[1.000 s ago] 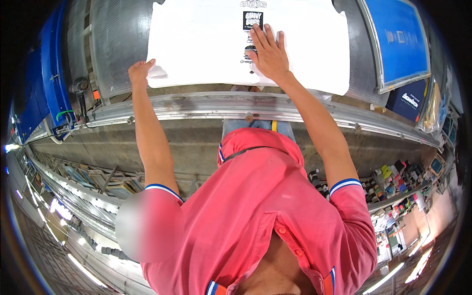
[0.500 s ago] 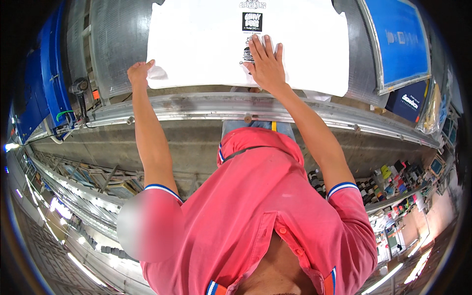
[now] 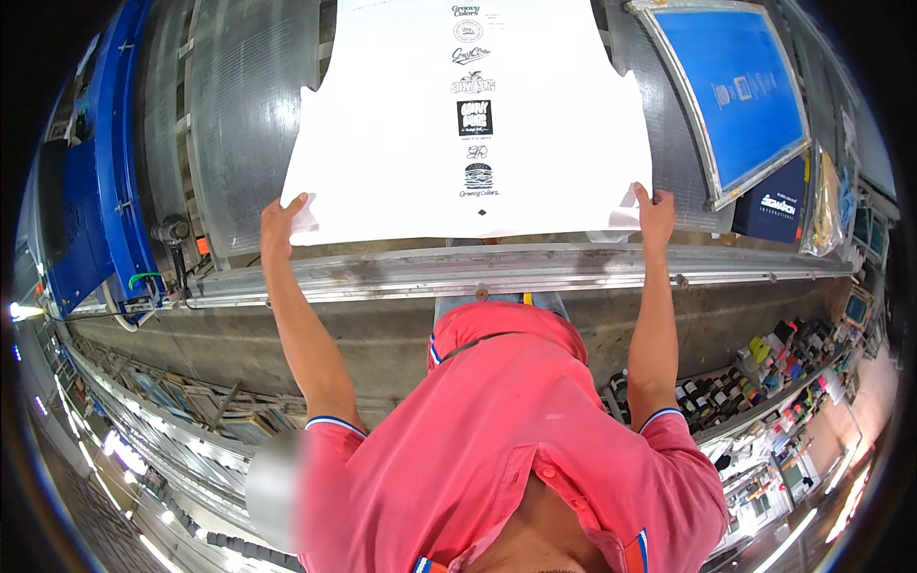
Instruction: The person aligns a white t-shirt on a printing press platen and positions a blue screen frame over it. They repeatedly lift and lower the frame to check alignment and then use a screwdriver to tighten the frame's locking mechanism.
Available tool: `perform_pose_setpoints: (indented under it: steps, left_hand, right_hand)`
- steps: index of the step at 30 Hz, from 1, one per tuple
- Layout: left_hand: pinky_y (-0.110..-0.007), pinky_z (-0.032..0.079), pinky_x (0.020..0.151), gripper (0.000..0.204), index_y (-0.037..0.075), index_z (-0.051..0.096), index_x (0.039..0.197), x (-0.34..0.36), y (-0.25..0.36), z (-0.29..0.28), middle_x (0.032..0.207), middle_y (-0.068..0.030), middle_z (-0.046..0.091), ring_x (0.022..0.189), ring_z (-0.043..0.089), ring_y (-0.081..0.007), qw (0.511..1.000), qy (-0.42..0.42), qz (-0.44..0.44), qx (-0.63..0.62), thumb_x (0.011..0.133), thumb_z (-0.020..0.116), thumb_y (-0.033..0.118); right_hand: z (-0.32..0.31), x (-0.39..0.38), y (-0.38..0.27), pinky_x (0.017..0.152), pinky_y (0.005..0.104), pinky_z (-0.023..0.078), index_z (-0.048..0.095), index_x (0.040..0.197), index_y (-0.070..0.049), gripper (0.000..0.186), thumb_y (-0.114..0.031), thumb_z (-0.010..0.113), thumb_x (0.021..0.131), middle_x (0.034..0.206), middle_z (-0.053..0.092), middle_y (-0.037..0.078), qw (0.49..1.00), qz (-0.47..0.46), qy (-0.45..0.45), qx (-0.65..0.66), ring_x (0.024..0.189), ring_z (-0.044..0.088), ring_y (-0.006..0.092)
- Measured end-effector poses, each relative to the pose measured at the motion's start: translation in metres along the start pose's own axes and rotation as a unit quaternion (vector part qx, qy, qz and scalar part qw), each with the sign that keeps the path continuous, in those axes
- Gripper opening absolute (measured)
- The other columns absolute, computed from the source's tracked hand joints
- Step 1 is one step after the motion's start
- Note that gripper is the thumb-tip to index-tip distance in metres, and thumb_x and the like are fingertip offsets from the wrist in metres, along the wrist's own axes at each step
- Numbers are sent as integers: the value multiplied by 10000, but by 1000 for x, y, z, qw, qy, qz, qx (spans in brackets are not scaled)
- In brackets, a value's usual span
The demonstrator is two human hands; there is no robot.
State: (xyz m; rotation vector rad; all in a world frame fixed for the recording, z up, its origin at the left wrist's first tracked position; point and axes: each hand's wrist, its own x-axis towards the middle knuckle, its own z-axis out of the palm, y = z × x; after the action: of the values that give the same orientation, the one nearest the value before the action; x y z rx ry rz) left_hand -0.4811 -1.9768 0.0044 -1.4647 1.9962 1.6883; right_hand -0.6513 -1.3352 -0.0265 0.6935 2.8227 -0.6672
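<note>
A white cut shirt panel (image 3: 382, 162) with notched sides lies flat on the grey ridged table (image 3: 248, 134). Down its middle runs a column of black prints (image 3: 475, 117). At the panel's near left corner my left hand (image 3: 278, 225) pinches the fabric, which folds a little there. My right hand (image 3: 656, 215) grips the near right corner in the same way, its thumb on top. The cloth between my hands is spread out, its near edge just beyond a metal rail. What lies under the panel is hidden.
A framed blue printing screen (image 3: 740, 95) lies to the right, above a dark blue box (image 3: 770, 208) and a clear plastic bag (image 3: 823, 215). Along the near side runs the metal rail (image 3: 411, 274). Blue machinery (image 3: 76, 239) stands left. Bottles (image 3: 721, 393) sit low on the right.
My right hand has left the printed middle of the panel and now holds its near right corner. My left hand keeps the left corner. More of the panel shows.
</note>
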Motion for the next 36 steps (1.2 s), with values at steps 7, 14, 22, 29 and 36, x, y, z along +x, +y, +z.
perform_pose_setpoints:
  steps: [7,14,22,29,36]
  left_hand:
    - [-356,547,843,407,-88,655,1137,-2,32,-18,1045,-173,714,892,697,-240,999,-4,-10,-46,828,803,132]
    - [-361,543,890,477,-115,611,1178,-10,68,-32,1079,-201,700,967,695,-269,993,-22,8,-117,813,814,116]
    - [-335,554,797,350,-82,678,1111,-7,63,-35,1024,-150,729,864,706,-226,998,-28,20,-53,838,796,102]
    - [-311,523,745,402,-57,716,1050,18,1,-10,961,-127,734,806,679,-198,999,0,-47,16,763,874,176]
    - [-341,493,724,319,-22,708,923,7,-11,-9,862,-94,708,745,625,-191,967,173,86,163,773,861,214]
  right_hand:
    - [-38,28,4,781,299,508,652,1102,-3,327,-201,765,867,1001,697,72,892,113,-238,366,864,657,163]
    - [-94,47,-33,761,301,514,639,1067,-9,281,-144,763,854,982,686,84,882,130,-251,378,853,658,168]
    - [-105,31,-39,760,305,514,652,1086,7,297,-154,756,859,998,689,83,891,119,-254,358,866,661,170]
    - [-33,22,14,606,248,417,665,875,-26,213,-182,805,836,795,638,-6,921,72,-208,322,667,540,74]
    - [-8,27,31,576,236,377,662,826,-47,212,-219,773,880,733,577,-65,949,32,-154,272,636,478,41]
